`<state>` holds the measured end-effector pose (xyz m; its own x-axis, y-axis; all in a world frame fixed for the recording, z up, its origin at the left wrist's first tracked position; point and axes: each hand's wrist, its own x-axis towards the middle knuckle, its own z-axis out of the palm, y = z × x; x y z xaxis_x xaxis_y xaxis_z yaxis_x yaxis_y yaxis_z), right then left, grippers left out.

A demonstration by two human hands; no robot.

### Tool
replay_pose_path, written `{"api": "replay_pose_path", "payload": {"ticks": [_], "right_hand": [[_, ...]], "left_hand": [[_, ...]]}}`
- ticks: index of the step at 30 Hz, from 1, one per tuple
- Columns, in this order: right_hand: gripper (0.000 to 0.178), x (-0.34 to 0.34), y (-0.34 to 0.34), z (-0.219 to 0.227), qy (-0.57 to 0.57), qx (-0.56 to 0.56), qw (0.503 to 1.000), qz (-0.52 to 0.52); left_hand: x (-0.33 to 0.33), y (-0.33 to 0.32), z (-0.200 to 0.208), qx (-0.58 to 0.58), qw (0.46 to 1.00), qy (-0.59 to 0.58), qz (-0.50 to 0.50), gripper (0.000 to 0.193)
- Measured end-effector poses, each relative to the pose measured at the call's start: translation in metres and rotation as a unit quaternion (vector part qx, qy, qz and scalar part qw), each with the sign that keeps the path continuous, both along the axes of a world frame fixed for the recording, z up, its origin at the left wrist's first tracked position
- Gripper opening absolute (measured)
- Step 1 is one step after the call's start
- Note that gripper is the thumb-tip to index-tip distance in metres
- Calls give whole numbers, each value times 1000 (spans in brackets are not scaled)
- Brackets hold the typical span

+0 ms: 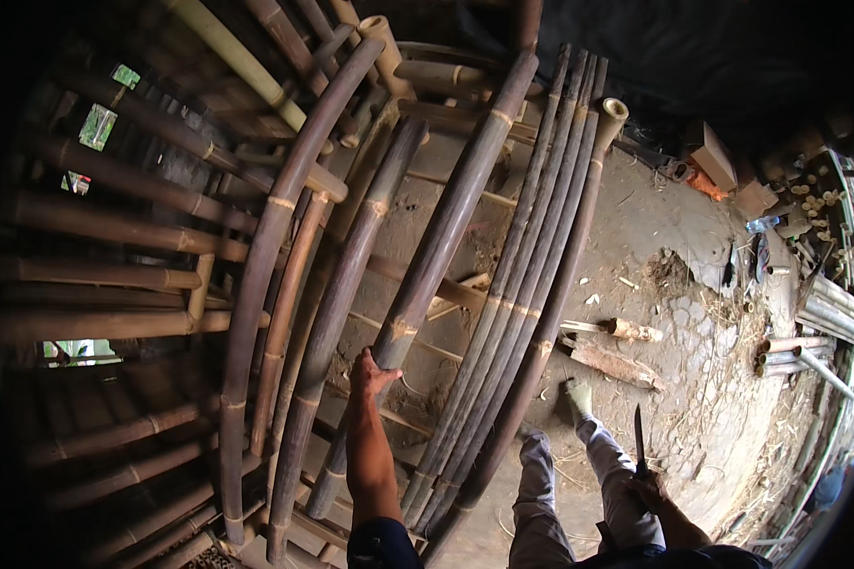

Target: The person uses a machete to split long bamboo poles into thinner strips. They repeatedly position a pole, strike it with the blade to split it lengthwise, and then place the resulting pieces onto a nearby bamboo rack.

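Note:
My left hand (372, 373) grips a thick, dark bamboo pole (451, 223) near its middle, the thumb lying across it and the other fingers mostly out of sight. The pole runs lengthwise over a bamboo frame, between another dark pole (356, 251) on its left and a bundle of narrow bamboo strips (517, 275) on its right. Low on the right, beside my leg, my right hand (645, 493) is closed round the handle of a long dark-bladed knife (640, 441). Its blade points away from me, apart from the bamboo.
A bamboo post (609, 128) stands at the frame's far right corner. On the dirt floor lie a wooden mallet-like piece (636, 331) and a split log (612, 364). Cut bamboo tubes (792, 356), a plastic bottle (761, 224) and a cardboard box (712, 156) are farther right. Bamboo slats form the left wall.

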<state>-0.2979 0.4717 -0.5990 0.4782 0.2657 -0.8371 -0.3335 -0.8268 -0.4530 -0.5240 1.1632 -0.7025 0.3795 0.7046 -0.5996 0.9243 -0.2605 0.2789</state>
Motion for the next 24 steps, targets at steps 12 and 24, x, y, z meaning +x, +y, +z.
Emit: {"api": "replay_pose_path", "payload": {"ticks": [12,24], "right_hand": [[36,22,5,15,-71,-49,994,63],[60,63,209,169,241,381,893,24]], "left_hand": [[-29,-92,120,132,990,-51,17,88],[-62,-393,364,-134,972,-181,61,58]]}}
